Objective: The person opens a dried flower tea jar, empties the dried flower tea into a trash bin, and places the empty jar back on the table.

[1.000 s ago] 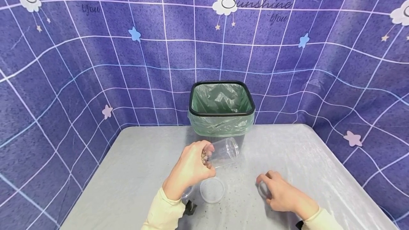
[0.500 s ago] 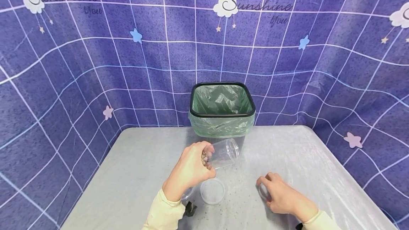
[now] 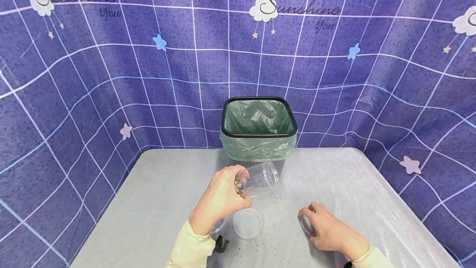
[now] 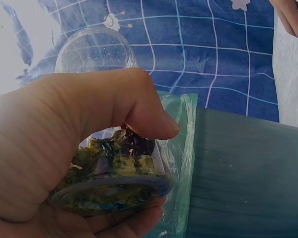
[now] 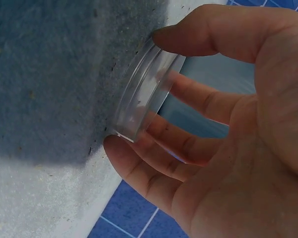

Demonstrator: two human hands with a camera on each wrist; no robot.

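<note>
My left hand [image 3: 219,193] grips a clear plastic jar [image 3: 260,180] near its base, thumb and fingers around the wall. The jar is tilted nearly on its side, its open mouth facing right, in front of the bin. In the left wrist view, dried yellowish and dark bits [image 4: 121,158] lie bunched at the jar's bottom end. My right hand [image 3: 331,228] pinches a clear round lid [image 5: 146,94] by its rim, at the tabletop on the right. In the right wrist view the thumb is at one side of the lid and the fingertips at the other.
A bin with a black rim [image 3: 259,135] and green liner stands at the back. A clear round lid [image 3: 247,223] lies on the grey table [image 3: 163,202] below the jar. Another clear round piece [image 3: 218,225] is partly hidden by my left wrist. Small crumbs dot the tabletop.
Both hands keep nearly the same places and holds, and the jar keeps its tilt. The head view has tipped up slightly.
</note>
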